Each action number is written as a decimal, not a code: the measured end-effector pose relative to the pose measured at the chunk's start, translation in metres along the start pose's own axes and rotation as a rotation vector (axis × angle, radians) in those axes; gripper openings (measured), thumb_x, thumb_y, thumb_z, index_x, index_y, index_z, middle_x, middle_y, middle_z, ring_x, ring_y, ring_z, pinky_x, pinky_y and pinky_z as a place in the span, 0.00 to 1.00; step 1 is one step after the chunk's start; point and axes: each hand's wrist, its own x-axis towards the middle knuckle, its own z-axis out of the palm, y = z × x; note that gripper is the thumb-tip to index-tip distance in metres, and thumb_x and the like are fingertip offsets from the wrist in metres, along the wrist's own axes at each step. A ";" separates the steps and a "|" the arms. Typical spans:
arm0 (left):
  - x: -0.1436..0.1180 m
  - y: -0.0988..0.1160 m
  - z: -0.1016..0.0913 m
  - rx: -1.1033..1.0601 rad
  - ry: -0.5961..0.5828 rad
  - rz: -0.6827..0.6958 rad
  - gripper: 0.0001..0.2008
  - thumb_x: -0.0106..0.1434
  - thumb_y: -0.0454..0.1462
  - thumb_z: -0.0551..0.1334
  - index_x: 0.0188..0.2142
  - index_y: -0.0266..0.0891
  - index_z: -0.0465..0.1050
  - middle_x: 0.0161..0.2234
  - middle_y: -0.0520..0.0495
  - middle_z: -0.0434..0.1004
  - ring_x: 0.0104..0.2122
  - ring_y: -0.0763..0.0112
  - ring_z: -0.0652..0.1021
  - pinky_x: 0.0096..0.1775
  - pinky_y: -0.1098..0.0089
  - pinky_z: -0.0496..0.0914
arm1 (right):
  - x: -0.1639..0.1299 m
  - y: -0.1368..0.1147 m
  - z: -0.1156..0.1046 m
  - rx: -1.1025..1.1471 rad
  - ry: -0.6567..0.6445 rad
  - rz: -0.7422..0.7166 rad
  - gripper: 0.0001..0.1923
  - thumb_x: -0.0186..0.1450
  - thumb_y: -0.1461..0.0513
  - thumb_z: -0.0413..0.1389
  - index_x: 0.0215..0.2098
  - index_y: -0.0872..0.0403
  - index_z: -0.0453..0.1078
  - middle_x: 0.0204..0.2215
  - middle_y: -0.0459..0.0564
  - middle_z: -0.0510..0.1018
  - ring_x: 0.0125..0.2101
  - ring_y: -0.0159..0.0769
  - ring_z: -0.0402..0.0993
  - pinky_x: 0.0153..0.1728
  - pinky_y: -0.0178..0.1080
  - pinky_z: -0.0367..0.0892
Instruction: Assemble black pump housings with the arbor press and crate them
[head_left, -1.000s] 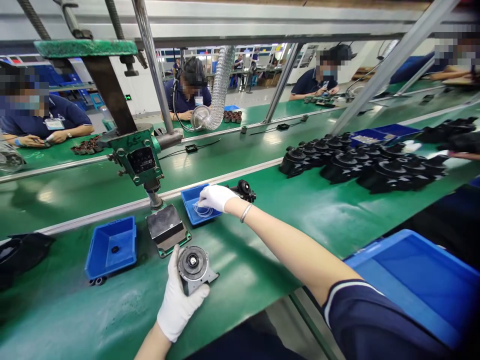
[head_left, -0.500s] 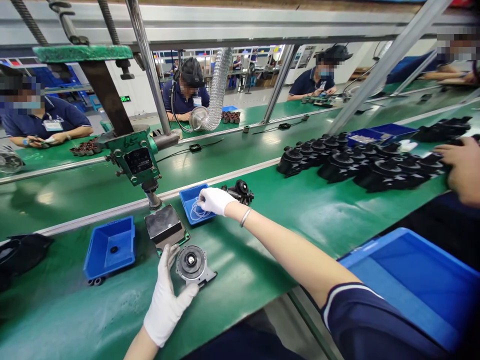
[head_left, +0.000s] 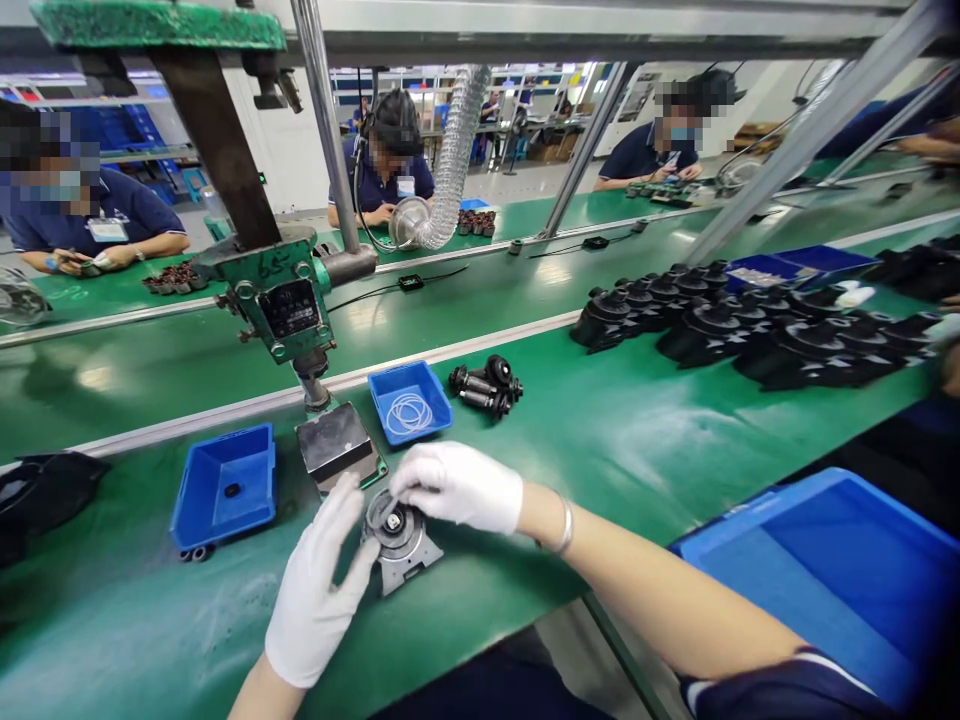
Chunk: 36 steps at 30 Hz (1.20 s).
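1. Green conveyor bench (head_left: pixel 637 440) on a factory line; co-workers seated at the far belts.
2. Round grey motor part (head_left: pixel 400 535) flat on the belt, just in front of the press base (head_left: pixel 337 447).
3. Left hand (head_left: pixel 319 590), white-gloved, fingers spread, steadying the part's left edge.
4. Right hand (head_left: pixel 457 485), gloved, fingertips pinched on a thin white ring (head_left: pixel 377 503) at the part's top.
5. Small blue tray (head_left: pixel 409 402) of white rings just behind; black parts (head_left: pixel 487 385) beside it.

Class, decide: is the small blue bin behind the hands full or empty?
Nearly empty: the small blue bin holds only a few thin white rings; its floor shows.
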 end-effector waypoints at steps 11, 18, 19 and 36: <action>-0.003 -0.007 -0.004 0.313 -0.083 0.108 0.06 0.68 0.37 0.57 0.44 0.43 0.70 0.49 0.44 0.79 0.45 0.62 0.80 0.45 0.63 0.76 | -0.035 -0.012 0.019 -0.144 -0.003 -0.006 0.26 0.58 0.48 0.62 0.45 0.59 0.68 0.38 0.54 0.75 0.37 0.40 0.70 0.39 0.42 0.67; -0.027 -0.002 -0.018 0.030 -0.329 -0.020 0.07 0.68 0.35 0.56 0.42 0.46 0.71 0.66 0.45 0.58 0.58 0.63 0.72 0.54 0.65 0.71 | -0.069 -0.022 0.043 -0.372 0.161 -0.126 0.14 0.68 0.52 0.54 0.35 0.55 0.68 0.34 0.52 0.72 0.34 0.39 0.65 0.35 0.42 0.63; -0.028 -0.001 -0.020 -0.035 -0.328 -0.062 0.07 0.68 0.35 0.57 0.43 0.46 0.71 0.66 0.45 0.58 0.60 0.62 0.70 0.56 0.63 0.69 | -0.071 -0.022 0.044 -0.328 0.257 -0.119 0.13 0.67 0.53 0.56 0.33 0.54 0.67 0.35 0.51 0.71 0.35 0.39 0.66 0.36 0.42 0.63; -0.003 0.007 0.040 -0.180 -0.099 -0.357 0.49 0.57 0.36 0.66 0.68 0.44 0.34 0.66 0.34 0.51 0.65 0.50 0.58 0.64 0.47 0.55 | -0.065 -0.016 0.049 0.523 0.718 0.577 0.26 0.73 0.49 0.38 0.36 0.53 0.72 0.16 0.46 0.71 0.22 0.38 0.71 0.36 0.45 0.73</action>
